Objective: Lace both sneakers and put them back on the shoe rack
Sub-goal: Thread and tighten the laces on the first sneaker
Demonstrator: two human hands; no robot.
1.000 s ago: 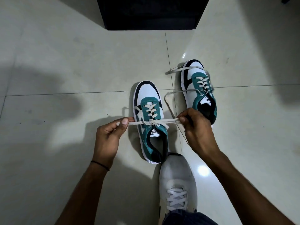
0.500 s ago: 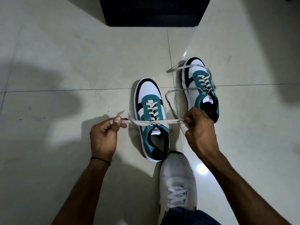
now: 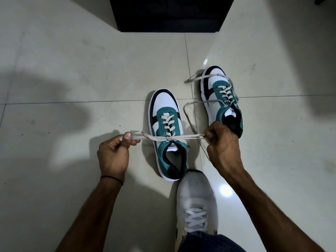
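Observation:
Two white, teal and black sneakers stand on the tiled floor, toes pointing away from me. The near sneaker (image 3: 167, 131) is laced, and its cream lace (image 3: 169, 138) is crossed in a tight knot at the top eyelets. My left hand (image 3: 114, 151) pinches the left end of that lace, and my right hand (image 3: 221, 142) pinches the right end; both ends are pulled out sideways and taut. The far sneaker (image 3: 222, 99) sits further right, laced, with its lace ends (image 3: 192, 79) lying loose on the floor.
A black shoe rack base (image 3: 169, 13) stands at the top middle, beyond the sneakers. My own foot in a white shoe (image 3: 196, 202) rests just behind the near sneaker's heel. Pale floor tiles (image 3: 72, 88) stretch left and right.
Both hands have drawn further apart, pulling the lace ends outward and tightening the crossing on the near sneaker. The far sneaker has not moved.

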